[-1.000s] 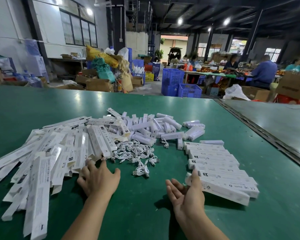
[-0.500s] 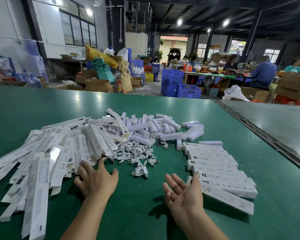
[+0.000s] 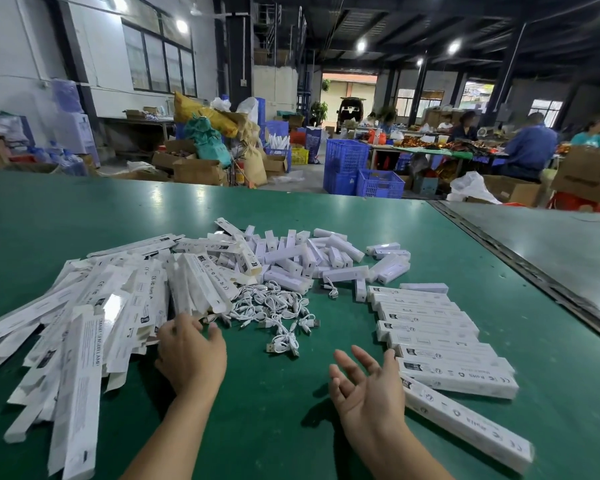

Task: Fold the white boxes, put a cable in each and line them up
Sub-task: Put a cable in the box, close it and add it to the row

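Green table [image 3: 274, 417] fills the workshop foreground. Your left hand [image 3: 191, 355] lies palm down, fingers relaxed, touching the near edge of the heap of flat boxes [image 3: 84, 341]. Your right hand [image 3: 368, 386] is palm up, fingers spread, holding nothing, just beside the row of folded boxes [image 3: 430, 327]. Loose cables [image 3: 274, 306] lie between heap and row.

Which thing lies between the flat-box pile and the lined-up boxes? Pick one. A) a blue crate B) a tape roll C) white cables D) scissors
C: a tangle of white cables lies on the table between the flat boxes and the lined-up boxes.
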### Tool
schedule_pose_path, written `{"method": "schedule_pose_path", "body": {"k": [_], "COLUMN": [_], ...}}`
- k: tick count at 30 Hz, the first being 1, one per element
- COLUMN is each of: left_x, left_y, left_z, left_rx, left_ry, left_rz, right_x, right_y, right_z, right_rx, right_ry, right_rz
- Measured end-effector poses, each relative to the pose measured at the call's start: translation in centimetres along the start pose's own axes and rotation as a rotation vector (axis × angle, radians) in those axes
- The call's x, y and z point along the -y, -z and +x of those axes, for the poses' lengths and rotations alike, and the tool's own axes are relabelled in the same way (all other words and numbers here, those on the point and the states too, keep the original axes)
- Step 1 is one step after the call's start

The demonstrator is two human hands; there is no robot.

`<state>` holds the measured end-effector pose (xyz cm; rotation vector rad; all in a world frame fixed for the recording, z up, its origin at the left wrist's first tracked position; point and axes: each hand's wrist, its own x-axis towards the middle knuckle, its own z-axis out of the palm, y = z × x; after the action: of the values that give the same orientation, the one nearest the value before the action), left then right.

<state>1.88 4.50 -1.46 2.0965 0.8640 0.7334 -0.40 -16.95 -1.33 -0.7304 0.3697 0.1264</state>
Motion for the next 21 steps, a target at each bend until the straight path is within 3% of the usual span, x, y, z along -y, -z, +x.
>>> {"method": "schedule_pose_path", "body": {"k": [3, 6, 8, 10, 14, 19, 21], "left_x": [0.0, -0.3, -0.7, -0.9, -1.3, -2.2, -2.3], "left_y": [-0.4, -0.5, -0.4, -0.4, -0.6, -1.6, -1.6], "left_z": [0.2, -0.1, -0.2, -0.4, -2.2, -4.8, -5.3], "left_rx": [-0.036, -0.021, 0.055, 0.23, 0.552, 0.805, 0.846], "left_ry": [0.063, 0.183, 0.236, 0.293, 0.293, 0.147, 0.082], "left_rz": [-0.23, -0.53, -0.771, -1.006, -1.137, -0.99, -0.929], "right_x": [-0.1, -0.6, -1.1, -1.3, -1.6, -1.2, -0.9], "right_y": [-0.2, -0.5, -0.4, -0.6, -0.8, -0.6, -0.6], "right_z": [0.4, 0.2, 0.4, 0.4, 0.6, 0.5, 0.3], "right_rx": [0.056, 0.142, 0.21, 0.247, 0.328, 0.404, 0.476], "right_ry": [0.087, 0.425, 0.593, 0.62, 0.603, 0.309, 0.253], "right_rz": [-0.23, -0.767, -1.11, -1.256, -1.225, -0.761, -0.703]}}
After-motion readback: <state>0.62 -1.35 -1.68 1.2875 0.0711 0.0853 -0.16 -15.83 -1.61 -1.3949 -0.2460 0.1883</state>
